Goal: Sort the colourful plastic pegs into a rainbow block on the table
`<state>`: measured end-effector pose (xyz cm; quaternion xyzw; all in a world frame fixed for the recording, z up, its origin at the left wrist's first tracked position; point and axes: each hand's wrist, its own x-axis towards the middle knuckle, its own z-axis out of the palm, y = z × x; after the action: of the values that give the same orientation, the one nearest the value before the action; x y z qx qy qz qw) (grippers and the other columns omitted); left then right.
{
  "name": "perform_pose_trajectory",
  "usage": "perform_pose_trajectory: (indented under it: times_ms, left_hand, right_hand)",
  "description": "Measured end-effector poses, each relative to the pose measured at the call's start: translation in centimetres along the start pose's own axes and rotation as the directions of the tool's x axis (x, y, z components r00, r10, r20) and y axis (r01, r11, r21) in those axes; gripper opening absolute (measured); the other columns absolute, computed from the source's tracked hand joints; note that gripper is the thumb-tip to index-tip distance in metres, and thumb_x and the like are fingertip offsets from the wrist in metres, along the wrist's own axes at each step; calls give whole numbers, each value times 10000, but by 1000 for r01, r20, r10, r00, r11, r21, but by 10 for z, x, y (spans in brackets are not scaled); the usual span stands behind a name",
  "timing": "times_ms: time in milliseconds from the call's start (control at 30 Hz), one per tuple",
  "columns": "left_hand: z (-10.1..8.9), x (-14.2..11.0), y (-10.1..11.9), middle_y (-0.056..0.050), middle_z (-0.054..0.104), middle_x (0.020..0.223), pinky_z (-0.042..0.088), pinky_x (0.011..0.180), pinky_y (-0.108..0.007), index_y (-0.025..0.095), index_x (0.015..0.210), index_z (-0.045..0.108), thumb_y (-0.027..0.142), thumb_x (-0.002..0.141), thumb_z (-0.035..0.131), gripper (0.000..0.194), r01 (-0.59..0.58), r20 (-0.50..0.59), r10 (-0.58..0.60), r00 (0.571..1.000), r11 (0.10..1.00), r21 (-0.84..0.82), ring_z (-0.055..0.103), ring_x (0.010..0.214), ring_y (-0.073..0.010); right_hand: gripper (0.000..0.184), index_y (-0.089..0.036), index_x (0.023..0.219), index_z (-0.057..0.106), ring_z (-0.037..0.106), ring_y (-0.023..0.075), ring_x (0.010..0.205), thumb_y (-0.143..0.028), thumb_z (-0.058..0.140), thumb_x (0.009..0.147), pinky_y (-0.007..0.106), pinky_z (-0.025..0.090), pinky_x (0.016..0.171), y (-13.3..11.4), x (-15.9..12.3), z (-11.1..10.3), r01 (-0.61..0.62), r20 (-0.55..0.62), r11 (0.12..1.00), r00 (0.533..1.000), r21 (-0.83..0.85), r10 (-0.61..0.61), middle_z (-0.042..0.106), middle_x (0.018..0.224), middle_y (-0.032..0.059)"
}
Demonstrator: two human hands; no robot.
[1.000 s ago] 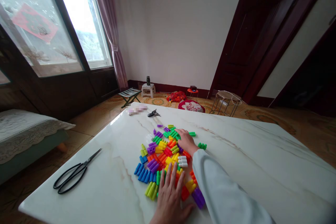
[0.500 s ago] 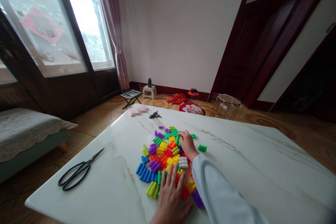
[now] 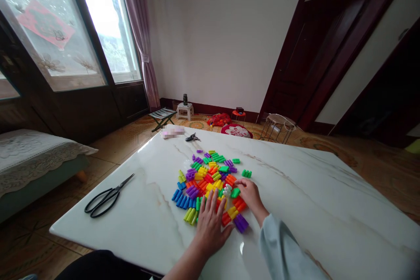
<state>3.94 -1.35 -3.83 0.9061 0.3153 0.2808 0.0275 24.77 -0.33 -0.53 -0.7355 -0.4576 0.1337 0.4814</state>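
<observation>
Brightly coloured plastic building blocks, many shaped like joined tubes, lie in a loose pile on the white marble-patterned table (image 3: 157, 236). My left hand (image 3: 211, 223) rests over the near side of the pile, its fingers spread and its fingertips by the yellow blocks (image 3: 214, 185). At the right side of the pile, the fingers of my right hand (image 3: 251, 194) are pinched at a green block (image 3: 235, 192). A white block (image 3: 227, 190) lies just left of it. Closest to me is a purple block (image 3: 241, 223), between the two hands.
Black-handled scissors (image 3: 110, 197) lie on the table's left side. Keys (image 3: 192, 137) and a blurred pinkish item (image 3: 172, 131) are near the far edge. Beyond the table stand a folding stool (image 3: 163, 114), a white stool (image 3: 185, 110) and a round stool (image 3: 278, 122).
My right hand has come back toward me and to the right, from the far part of the pile, with a green block at its fingers. My left hand stays spread. The view has shifted slightly.
</observation>
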Motion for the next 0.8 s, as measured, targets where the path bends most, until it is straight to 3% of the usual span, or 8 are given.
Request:
perform_pose_trajectory:
  times_ms: [67, 133, 233, 367, 500, 633, 733, 800]
  left_hand:
    - [0, 1, 1, -116, 256, 1536, 246, 1094, -535, 235, 1425, 365, 439, 810, 578, 683, -2, -6, 1, 1000, 1000, -3, 267, 1386, -332]
    - [-1, 2, 1, -125, 278, 1526, 258, 1087, -534, 225, 1407, 395, 425, 806, 586, 661, -3, -22, 3, 1000, 1000, -3, 278, 1380, -333]
    - [-1, 2, 1, -131, 288, 1521, 262, 1085, -527, 217, 1393, 416, 416, 809, 584, 640, -10, -42, 11, 999, 1000, 1, 285, 1377, -331]
    - [0, 2, 1, -137, 291, 1517, 256, 1089, -522, 206, 1390, 419, 415, 816, 574, 631, -11, -51, 12, 999, 1000, 11, 280, 1379, -322]
    - [0, 1, 2, -130, 330, 1499, 259, 1090, -513, 210, 1372, 443, 405, 816, 574, 603, -12, -71, 15, 997, 999, 35, 277, 1379, -321]
    - [-2, 2, 2, -136, 338, 1493, 254, 1093, -516, 198, 1358, 459, 403, 823, 567, 583, -19, -58, 22, 998, 998, 57, 303, 1364, -324]
    - [-3, 2, 2, -142, 313, 1505, 249, 1095, -524, 192, 1372, 441, 400, 833, 554, 589, -25, -25, 27, 999, 997, 69, 309, 1361, -327]
    - [-3, 2, 2, -141, 303, 1510, 250, 1096, -525, 191, 1380, 432, 398, 837, 549, 593, -26, -17, 27, 999, 997, 73, 308, 1362, -328]
  right_hand:
    - [209, -213, 725, 702, 612, 216, 878, -206, 505, 654, 320, 459, 849, -8, -2, -7, 36, 49, 995, 998, -89, -31, 687, 850, 32]
    - [260, -225, 814, 717, 575, 229, 963, -159, 540, 637, 318, 431, 884, -17, -5, -12, 98, 135, 954, 989, -284, -61, 680, 914, 30]
    - [426, -249, 982, 708, 535, 246, 1021, -90, 580, 609, 308, 418, 869, -27, -12, -17, 220, 312, 789, 949, -574, -37, 665, 1009, 33]
    - [464, -234, 1080, 683, 524, 251, 1041, -51, 562, 671, 310, 400, 880, -29, -22, -19, 308, 416, 706, 909, -637, -21, 646, 1088, 47]
    - [305, -206, 916, 710, 518, 246, 1015, -45, 547, 714, 306, 397, 867, -28, -31, -19, 349, 402, 696, 911, -628, -94, 653, 987, 64]
    - [184, -227, 872, 711, 515, 232, 979, -137, 587, 769, 306, 404, 862, -24, -33, -25, 360, 287, 747, 929, -558, -234, 635, 967, 68]
    - [205, -218, 984, 677, 546, 215, 943, -236, 537, 836, 301, 421, 852, -7, -24, -38, 268, 45, 854, 960, -445, -278, 641, 964, 69]
    - [251, -186, 1010, 641, 581, 209, 873, -324, 506, 848, 296, 445, 800, 11, -11, -50, 138, -147, 932, 969, -334, -197, 655, 950, 79]
